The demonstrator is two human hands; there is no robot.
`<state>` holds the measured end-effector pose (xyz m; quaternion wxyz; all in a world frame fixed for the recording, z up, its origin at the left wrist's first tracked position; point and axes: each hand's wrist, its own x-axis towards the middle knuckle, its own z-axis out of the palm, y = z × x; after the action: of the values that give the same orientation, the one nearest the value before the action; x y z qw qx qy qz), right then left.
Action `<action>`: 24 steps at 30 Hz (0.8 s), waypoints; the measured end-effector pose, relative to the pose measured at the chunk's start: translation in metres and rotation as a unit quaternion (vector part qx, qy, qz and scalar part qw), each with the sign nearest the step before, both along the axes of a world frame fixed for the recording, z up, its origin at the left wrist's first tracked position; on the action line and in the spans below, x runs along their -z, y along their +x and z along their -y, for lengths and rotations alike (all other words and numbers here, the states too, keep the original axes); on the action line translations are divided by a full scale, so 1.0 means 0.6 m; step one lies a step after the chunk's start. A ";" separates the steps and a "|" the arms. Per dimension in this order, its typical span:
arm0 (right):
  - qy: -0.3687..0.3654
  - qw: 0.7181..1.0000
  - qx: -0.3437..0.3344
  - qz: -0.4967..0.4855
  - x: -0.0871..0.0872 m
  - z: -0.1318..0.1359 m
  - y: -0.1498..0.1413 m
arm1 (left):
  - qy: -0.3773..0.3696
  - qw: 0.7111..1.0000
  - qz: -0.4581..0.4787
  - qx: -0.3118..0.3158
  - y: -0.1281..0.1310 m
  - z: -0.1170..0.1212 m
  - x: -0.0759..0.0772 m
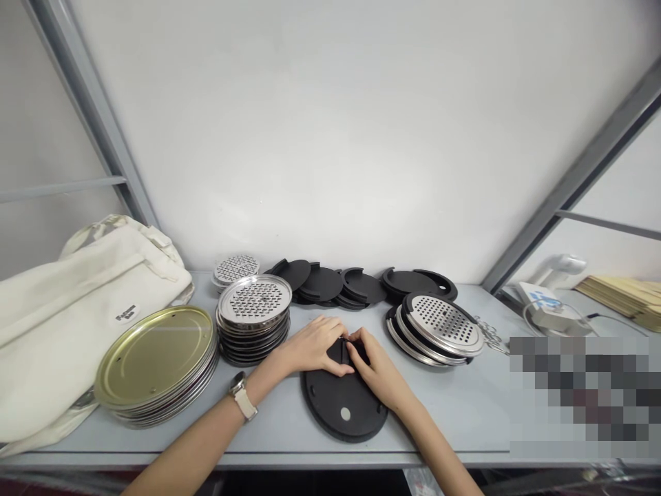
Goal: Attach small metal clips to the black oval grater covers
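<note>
A black round disc [330,406] with a pale round spot near its front edge lies on the table in front of me. Over its far edge, my left hand [319,344] curves with the thumb lying on the disc. My right hand [376,370] rests along the disc's right side, its fingers bent in toward the same far edge. The fingertips of both hands meet there, around a tiny shiny bit too small to make out. A watch [242,394] with a pale strap is on my left wrist.
Left stand gold round lids [158,358] and a stack of grater discs [257,302], beside a cream cloth bag [93,296]. Behind lie several black notched discs [321,284]. Stacked perforated metal discs [438,320] and wire rings [490,335] are at right.
</note>
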<state>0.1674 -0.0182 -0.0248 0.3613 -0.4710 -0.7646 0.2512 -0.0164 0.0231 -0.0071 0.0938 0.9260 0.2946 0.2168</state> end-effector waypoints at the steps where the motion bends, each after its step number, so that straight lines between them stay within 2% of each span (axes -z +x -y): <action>1: -0.001 1.000 0.000 0.001 0.000 0.000 0.000 | 0.000 1.000 0.000 0.000 0.000 0.000 -0.001; 24: 0.003 1.000 -0.004 -0.004 -0.003 0.002 0.001 | 0.007 1.000 -0.006 0.000 0.000 -0.001 0.003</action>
<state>0.1677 -0.0196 -0.0232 0.3649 -0.4659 -0.7658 0.2518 -0.0165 0.0235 -0.0086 0.0860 0.9277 0.2940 0.2135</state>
